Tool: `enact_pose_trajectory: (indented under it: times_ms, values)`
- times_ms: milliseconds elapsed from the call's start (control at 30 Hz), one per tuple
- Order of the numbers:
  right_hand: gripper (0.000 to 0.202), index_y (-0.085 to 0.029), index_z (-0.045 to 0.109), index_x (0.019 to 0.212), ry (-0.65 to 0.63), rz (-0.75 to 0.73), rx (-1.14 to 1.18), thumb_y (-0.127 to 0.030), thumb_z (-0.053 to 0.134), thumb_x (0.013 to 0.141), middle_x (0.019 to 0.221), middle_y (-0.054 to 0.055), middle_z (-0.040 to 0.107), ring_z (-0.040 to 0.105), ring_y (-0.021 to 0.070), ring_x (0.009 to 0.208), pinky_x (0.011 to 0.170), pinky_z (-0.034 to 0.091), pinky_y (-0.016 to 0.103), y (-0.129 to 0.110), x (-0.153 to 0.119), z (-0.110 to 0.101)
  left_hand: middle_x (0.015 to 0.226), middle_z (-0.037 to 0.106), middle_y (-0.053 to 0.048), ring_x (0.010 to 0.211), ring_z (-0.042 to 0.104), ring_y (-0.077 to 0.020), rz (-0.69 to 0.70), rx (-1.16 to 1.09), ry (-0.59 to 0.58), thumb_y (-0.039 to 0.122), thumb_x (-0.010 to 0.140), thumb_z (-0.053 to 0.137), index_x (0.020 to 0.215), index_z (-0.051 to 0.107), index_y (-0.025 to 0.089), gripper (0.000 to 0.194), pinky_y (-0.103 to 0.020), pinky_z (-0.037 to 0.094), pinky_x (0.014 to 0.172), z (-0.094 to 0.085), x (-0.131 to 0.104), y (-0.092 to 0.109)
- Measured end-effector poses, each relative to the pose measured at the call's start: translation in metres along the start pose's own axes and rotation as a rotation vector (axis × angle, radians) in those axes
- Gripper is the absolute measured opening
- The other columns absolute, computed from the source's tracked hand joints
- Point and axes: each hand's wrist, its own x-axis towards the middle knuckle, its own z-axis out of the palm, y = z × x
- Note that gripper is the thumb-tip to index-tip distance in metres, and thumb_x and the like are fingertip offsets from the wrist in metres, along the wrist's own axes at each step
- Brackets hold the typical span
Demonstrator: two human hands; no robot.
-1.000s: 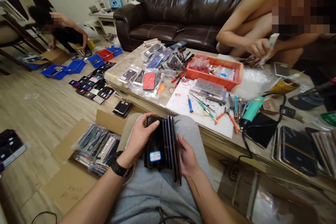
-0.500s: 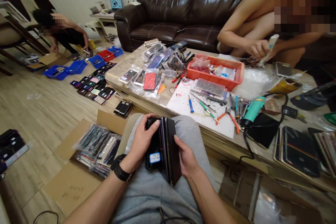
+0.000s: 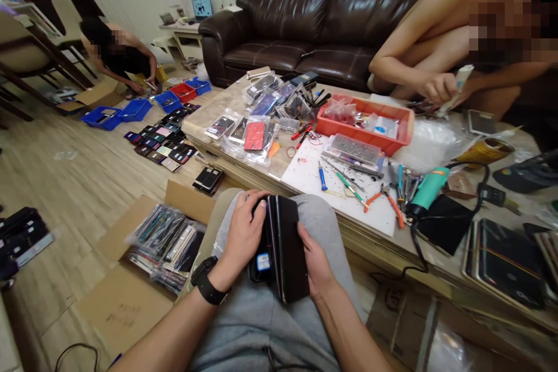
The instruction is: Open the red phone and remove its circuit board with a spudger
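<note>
A stack of dark phones [image 3: 293, 250] stands on edge over my lap, between my two hands. My left hand [image 3: 246, 226] is wrapped over the stack's left side, fingers at its top edge. Low on that side, a white label with a blue border [image 3: 263, 261] shows on one phone. My right hand [image 3: 317, 261] grips the stack from the right, with its thumb along the outer black face; its other fingers are hidden behind. A black watch sits on my left wrist.
An open carton [image 3: 126, 296] of bagged phones stands at left. The low table [image 3: 204, 122] bears phones, a red bin [image 3: 366, 142], pliers [image 3: 392, 206] and a green tool [image 3: 429, 189]. Two people crouch at far left and upper right.
My left hand has shifted over the left side of the stack, covering more of the labelled phone. The stack's outer black face has turned more into view. The whole view has shifted slightly.
</note>
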Motion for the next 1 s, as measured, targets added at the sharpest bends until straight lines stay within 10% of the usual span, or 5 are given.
enact_pose_trajectory:
  times_ms: [433,800,1000]
  values:
    - [0.038,-0.008,0.075,0.116,0.014,-0.073,-0.026,-0.039,0.062,0.099,0.099,0.015,0.082,0.080,0.0243,0.080,0.073,0.065,0.033,0.006,0.005,0.000,0.156,0.045,-0.014,0.148,0.039,-0.0265,0.020,0.085,-0.024,0.035,0.099,0.051,0.132,0.065,0.023,0.038,-0.051,0.027,0.125,-0.002,-0.014,-0.020]
    - [0.031,-0.014,0.079,0.105,0.036,-0.122,-0.022,-0.041,0.068,0.093,0.094,0.010,0.083,0.079,0.0257,0.083,0.082,0.064,0.037,0.002,0.002,-0.002,0.171,0.019,-0.009,0.157,0.014,-0.0360,0.221,0.363,-0.219,0.029,0.087,0.070,0.151,0.048,0.034,0.068,-0.063,0.019,0.125,-0.007,-0.014,0.011]
    - [0.023,-0.023,0.080,0.092,0.089,-0.229,0.005,-0.041,0.065,0.094,0.093,0.002,0.083,0.078,0.0234,0.089,0.090,0.062,0.037,0.002,-0.001,-0.002,0.166,0.036,-0.005,0.153,0.027,-0.0342,0.358,0.352,-0.395,0.020,0.088,0.069,0.147,0.054,0.038,0.064,-0.060,0.030,0.123,-0.005,0.000,0.030]
